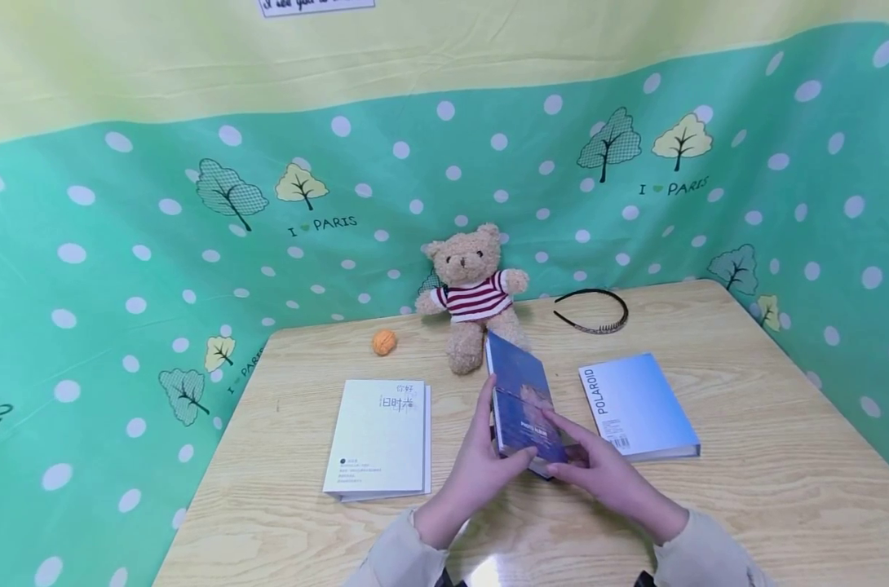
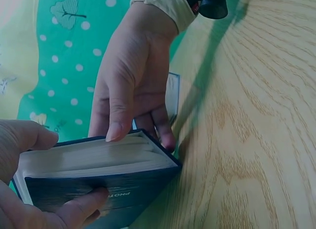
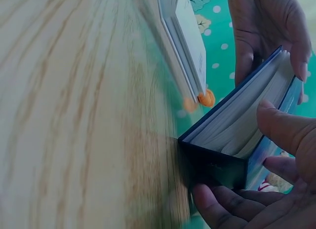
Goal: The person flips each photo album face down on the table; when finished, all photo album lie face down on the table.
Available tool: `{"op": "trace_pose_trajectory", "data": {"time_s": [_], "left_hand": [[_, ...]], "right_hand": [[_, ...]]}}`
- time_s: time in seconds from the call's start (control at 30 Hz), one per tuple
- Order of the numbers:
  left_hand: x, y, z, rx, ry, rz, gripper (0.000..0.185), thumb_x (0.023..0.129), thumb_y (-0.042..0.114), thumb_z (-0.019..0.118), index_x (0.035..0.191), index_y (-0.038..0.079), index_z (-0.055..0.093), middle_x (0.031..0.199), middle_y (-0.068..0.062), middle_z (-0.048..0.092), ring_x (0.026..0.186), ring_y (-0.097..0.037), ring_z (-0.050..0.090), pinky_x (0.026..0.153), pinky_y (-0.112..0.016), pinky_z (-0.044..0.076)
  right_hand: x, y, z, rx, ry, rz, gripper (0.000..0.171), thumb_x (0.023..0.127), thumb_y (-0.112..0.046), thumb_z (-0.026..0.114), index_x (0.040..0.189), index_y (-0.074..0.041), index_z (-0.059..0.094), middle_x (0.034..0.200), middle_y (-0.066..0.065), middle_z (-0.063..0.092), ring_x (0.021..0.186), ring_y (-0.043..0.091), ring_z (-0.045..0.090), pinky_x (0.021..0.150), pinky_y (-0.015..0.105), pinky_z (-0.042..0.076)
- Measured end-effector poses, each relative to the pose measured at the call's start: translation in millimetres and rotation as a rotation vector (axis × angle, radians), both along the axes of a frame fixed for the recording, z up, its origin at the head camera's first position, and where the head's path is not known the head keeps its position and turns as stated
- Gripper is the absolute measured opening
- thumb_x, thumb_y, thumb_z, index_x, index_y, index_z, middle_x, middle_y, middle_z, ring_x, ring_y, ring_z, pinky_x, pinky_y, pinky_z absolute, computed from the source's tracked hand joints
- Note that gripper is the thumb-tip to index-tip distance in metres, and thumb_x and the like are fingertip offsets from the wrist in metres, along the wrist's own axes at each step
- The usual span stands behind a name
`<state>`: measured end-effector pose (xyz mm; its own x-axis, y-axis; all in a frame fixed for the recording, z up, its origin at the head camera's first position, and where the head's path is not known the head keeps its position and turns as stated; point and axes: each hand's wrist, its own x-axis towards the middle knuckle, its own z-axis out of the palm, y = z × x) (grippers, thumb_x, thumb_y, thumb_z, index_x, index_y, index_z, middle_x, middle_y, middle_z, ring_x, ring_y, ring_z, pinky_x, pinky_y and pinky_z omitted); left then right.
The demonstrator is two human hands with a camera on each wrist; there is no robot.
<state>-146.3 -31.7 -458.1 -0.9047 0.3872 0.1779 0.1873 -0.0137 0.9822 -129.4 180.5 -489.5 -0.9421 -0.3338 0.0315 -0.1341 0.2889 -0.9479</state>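
A thick dark blue photo album (image 1: pixel 524 383) is held between both hands, tilted, its lower edge near the tabletop. My left hand (image 1: pixel 481 461) grips it from the left, thumb at the lower front cover and fingers along the left side. On the other side my right hand (image 1: pixel 606 469) holds the lower right part. In the right wrist view, the right thumb (image 3: pixel 284 128) lies at the white page edges and the fingers curl by the dark spine (image 3: pixel 215 162). The left wrist view shows the album's page block (image 2: pixel 94 157) between its covers, which look nearly shut together.
A white album (image 1: pixel 378 436) lies to the left, a white-and-blue Polaroid album (image 1: pixel 639 403) to the right. Behind sit a teddy bear (image 1: pixel 474 285) in a striped shirt, an orange ball (image 1: pixel 384 342) and a black headband (image 1: pixel 599 328). A polka-dot cloth (image 1: pixel 386 204) hangs behind the table.
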Motion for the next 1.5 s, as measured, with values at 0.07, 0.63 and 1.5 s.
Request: {"op": "trace_pose_trajectory", "data": {"time_s": [0.07,0.63,1.5], "left_hand": [[0.1,-0.9,0.1,-0.026,0.015,0.013,0.104,0.081,0.003,0.072,0.157,0.026,0.004,0.157,-0.014,0.023,0.129,-0.029,0.047,0.099,-0.03,0.046],[-3.3,-12.3,-13.6,-0.118,-0.016,0.138,0.105,0.076,0.007,0.078,0.156,0.013,0.01,0.147,-0.015,0.041,0.128,-0.032,0.047,0.11,-0.05,0.031],[-5.8,-18.5,-27.3,-0.228,-0.001,0.18,0.104,0.072,0.002,0.079,0.154,0.011,0.017,0.142,-0.011,0.049,0.129,-0.031,0.047,0.11,-0.051,0.033]], "right_hand": [[-0.2,0.7,-1.0,0.007,0.005,0.003,0.076,0.089,-0.019,0.071,0.153,-0.01,0.031,0.15,0.032,0.029,0.109,0.037,0.061,0.085,0.024,0.053],[0.7,4.8,-2.5,0.166,0.157,-0.084,0.067,0.087,-0.03,0.072,0.146,-0.016,0.046,0.148,0.018,0.043,0.13,0.044,0.044,0.102,0.058,0.038],[-0.6,4.2,-0.8,0.259,0.141,-0.09,0.06,0.088,-0.029,0.071,0.143,-0.018,0.05,0.147,0.019,0.043,0.129,0.043,0.045,0.103,0.057,0.038]]}}
